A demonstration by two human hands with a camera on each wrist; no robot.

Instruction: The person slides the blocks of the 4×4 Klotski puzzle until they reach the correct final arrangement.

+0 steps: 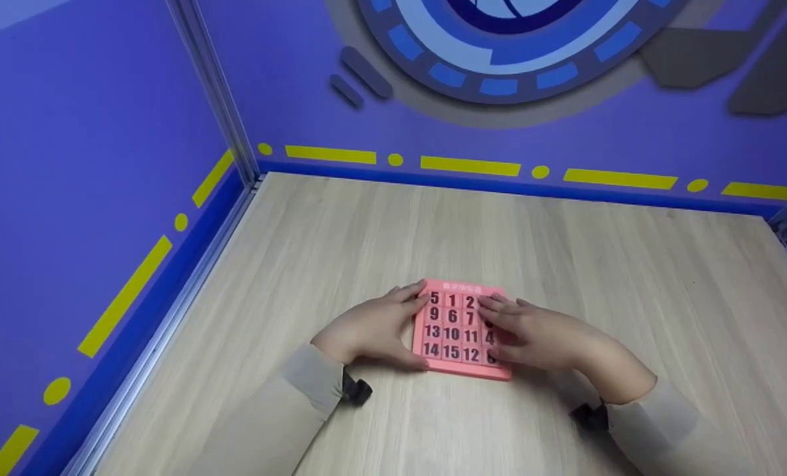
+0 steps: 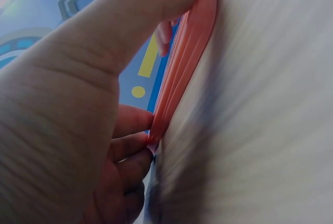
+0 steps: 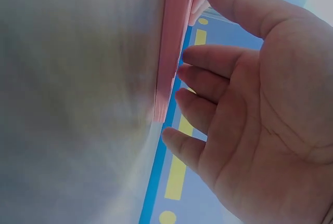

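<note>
A pink sliding number puzzle lies flat on the table, its black-numbered tiles facing up. My left hand holds its left side, thumb at the near corner and fingertips at the far one. The left wrist view shows that thumb on the puzzle's pink edge. Over the right-hand column, my right hand has its fingers spread and hides some of the tiles there. Seen from the right wrist, these fingers are fairly straight, beside the puzzle's side edge, and curl round nothing.
The puzzle sits on a light wood-grain table. A blue-purple panel with yellow dashes stands along the back, and another panel closes the left side. Metal strips run along the corner. Both forearms wear light sleeves with black straps.
</note>
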